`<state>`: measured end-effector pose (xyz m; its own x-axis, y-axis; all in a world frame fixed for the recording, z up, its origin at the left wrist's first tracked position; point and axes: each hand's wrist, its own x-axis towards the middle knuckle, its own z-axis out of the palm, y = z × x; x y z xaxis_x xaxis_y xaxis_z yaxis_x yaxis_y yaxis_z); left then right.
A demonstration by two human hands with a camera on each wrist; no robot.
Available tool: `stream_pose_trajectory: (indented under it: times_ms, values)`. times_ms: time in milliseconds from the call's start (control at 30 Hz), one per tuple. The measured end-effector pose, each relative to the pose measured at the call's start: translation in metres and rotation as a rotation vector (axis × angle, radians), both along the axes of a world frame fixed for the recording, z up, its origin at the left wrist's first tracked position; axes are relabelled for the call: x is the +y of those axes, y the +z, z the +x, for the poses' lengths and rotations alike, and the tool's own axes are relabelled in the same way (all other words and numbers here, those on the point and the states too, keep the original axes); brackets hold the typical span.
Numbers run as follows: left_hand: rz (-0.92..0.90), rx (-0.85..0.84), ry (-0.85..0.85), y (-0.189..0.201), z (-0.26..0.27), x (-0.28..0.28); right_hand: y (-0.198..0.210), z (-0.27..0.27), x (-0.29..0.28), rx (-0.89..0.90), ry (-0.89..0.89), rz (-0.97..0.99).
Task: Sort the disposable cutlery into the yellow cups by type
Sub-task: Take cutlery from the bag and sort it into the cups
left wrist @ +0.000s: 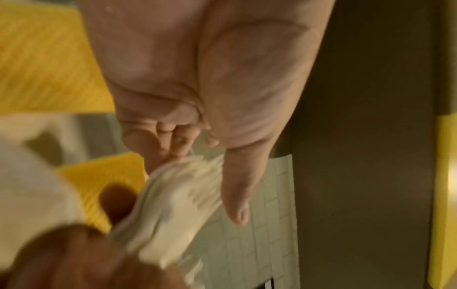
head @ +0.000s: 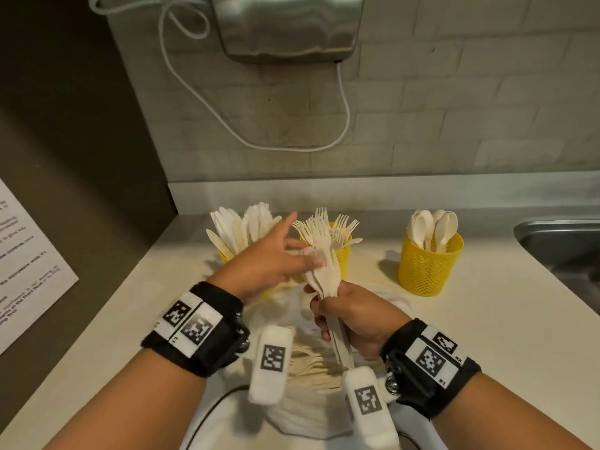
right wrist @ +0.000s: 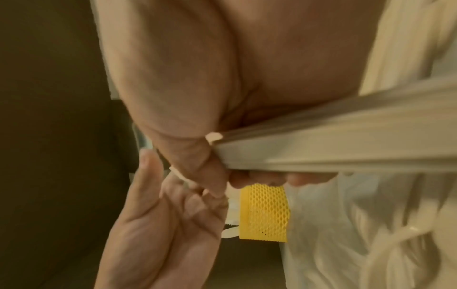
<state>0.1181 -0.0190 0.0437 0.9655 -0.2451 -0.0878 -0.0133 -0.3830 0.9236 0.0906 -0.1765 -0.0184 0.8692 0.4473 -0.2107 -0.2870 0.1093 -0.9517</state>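
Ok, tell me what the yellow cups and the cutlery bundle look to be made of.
Yellow cups: likely moulded plastic, matte; the walls are a fine open mesh. Cutlery bundle gripped by the right hand: cream, matte, thin and stiff, probably plastic or plant-based plastic; the look cannot settle which.

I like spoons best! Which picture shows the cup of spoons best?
The head view: the spoon cup stands whole on the counter, spoons sticking up. The right wrist view shows a yellow cup, contents unclear. The left wrist view shows only yellow blurs.

Spoons (head: 433, 230) in rightmost cup (head: 428, 271)
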Motion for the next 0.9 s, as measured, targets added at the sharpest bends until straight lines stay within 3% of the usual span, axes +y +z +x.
stream_pose_trajectory:
  times_ms: [67,167,333,500,633,800,900]
  values:
    - [-0.012,0.036,-0.061,-0.012,0.0,-0.011,-0.001,0.001,0.002,-0.17,0.025,-0.181]
    - [-0.03,0.015,0.038,-0.019,-0.002,-0.02,-0.001,0.003,0.004,-0.385,-0.048,-0.462]
    - [-0.313,0.192,-0.061,-0.021,-0.002,-0.014,-0.003,0.003,0.003,-0.454,-0.102,-0.511]
    - [-0.469,0.196,-0.046,-0.028,0.003,-0.008,0.0,0.006,0.005,-0.499,-0.096,-0.61]
    - [-0.55,0.227,-0.05,-0.028,0.005,-0.004,0.005,0.001,0.008,-0.457,-0.056,-0.452]
    - [-0.543,0.206,-0.125,-0.023,0.003,-0.001,0.005,0.002,0.002,-0.213,-0.014,-0.13]
    - [-0.664,0.289,-0.239,-0.023,0.006,0.007,0.003,0.004,-0.005,-0.049,0.025,0.061]
